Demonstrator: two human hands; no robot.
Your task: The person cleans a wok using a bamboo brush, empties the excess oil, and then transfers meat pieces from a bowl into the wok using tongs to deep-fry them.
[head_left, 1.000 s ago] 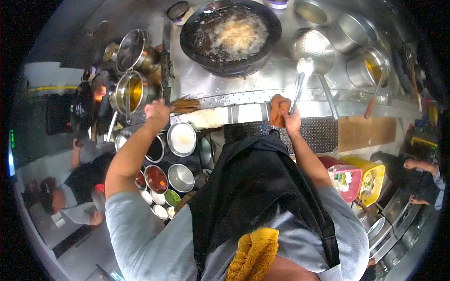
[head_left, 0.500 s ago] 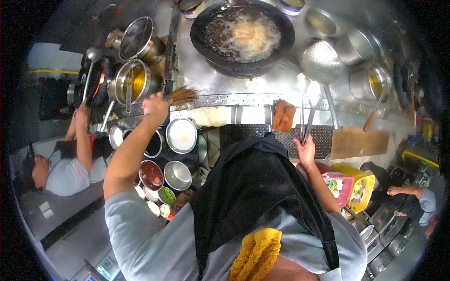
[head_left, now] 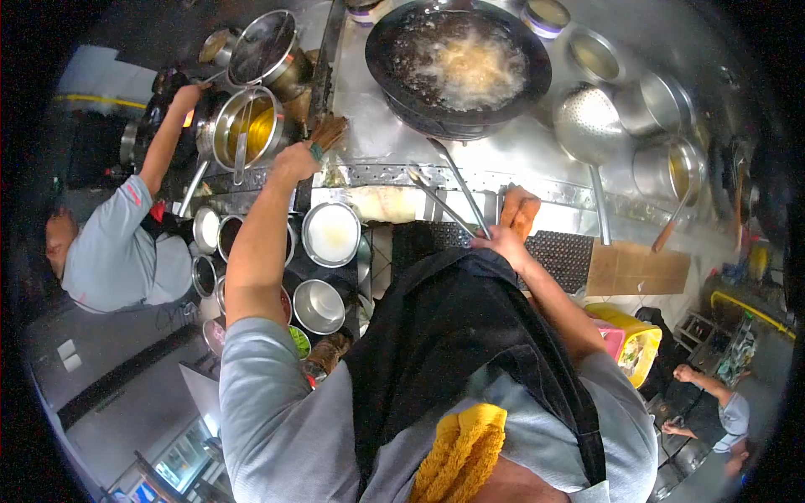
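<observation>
My left hand [head_left: 297,162] is closed around the bound end of a bamboo wok brush [head_left: 330,132]. The bristles lie over the metal strip at the left side of the stove top. In my right hand [head_left: 506,246] is a pair of metal tongs [head_left: 464,198], arms apart and pointing up and left toward the wok. Nothing sits between the tong tips. A folded orange-brown cloth [head_left: 521,211] lies just beside that hand on the counter edge. Ahead, a black wok [head_left: 379,69] holds bubbling oil with a pale, foaming piece of food [head_left: 480,70] in it.
Left of the brush stands a pot of yellow oil [head_left: 262,126] with a ladle. On the right, a perforated skimmer [head_left: 589,126] rests near several steel pots [head_left: 652,102]. Bowls [head_left: 319,305] fill the lower left. One co-worker [head_left: 126,260] stands left, another person [head_left: 729,419] far right.
My right hand and the tongs have swung left, in front of the wok. The brush has tilted more upright. The co-worker on the left has reached farther forward. The whole view has shifted slightly.
</observation>
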